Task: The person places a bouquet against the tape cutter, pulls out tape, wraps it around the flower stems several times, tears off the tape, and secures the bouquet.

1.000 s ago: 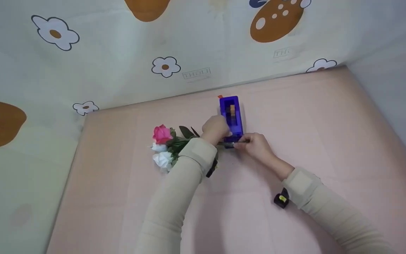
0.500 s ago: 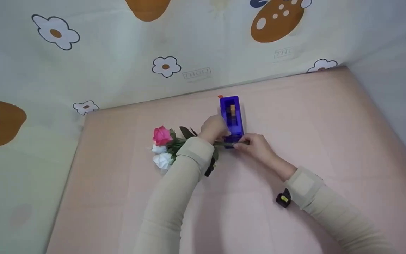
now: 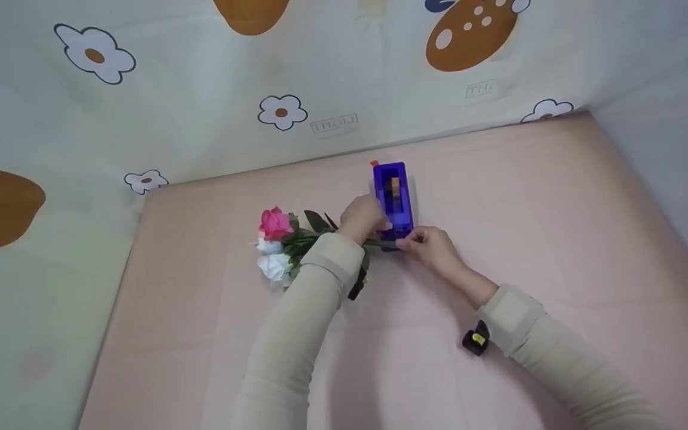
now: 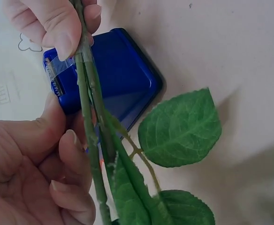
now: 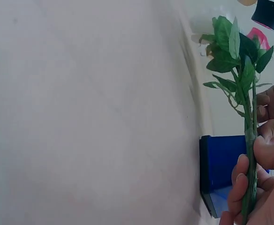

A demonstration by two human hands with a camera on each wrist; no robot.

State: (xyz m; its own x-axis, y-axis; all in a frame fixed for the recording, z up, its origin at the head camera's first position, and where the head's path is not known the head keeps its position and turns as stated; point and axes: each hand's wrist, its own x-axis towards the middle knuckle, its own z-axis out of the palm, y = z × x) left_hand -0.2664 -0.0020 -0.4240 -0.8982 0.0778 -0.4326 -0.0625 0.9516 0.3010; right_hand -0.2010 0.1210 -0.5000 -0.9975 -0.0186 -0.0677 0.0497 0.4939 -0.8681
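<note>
— Gripped how, at that moment?

— Both hands were curled round the thin green flower stems (image 4: pixel 89 136). Left of the blue plastic tape dispenser (image 3: pixel 393 200) lay the pink and white artificial blooms (image 3: pixel 273 245), resting on the pale pink table (image 3: pixel 535 197). The left hand (image 3: pixel 363 219) held the stems just beside the dispenser's left edge.

— And the other?

— The right hand (image 3: pixel 430 246) pinched the stem ends at the dispenser's near end, thumb and fingers pressed on a strip of clear tape (image 4: pixel 57 68) stretched from its toothed cutter. A broad green leaf (image 4: pixel 180 129) jutted out right of the dispenser in the left wrist view.
</note>
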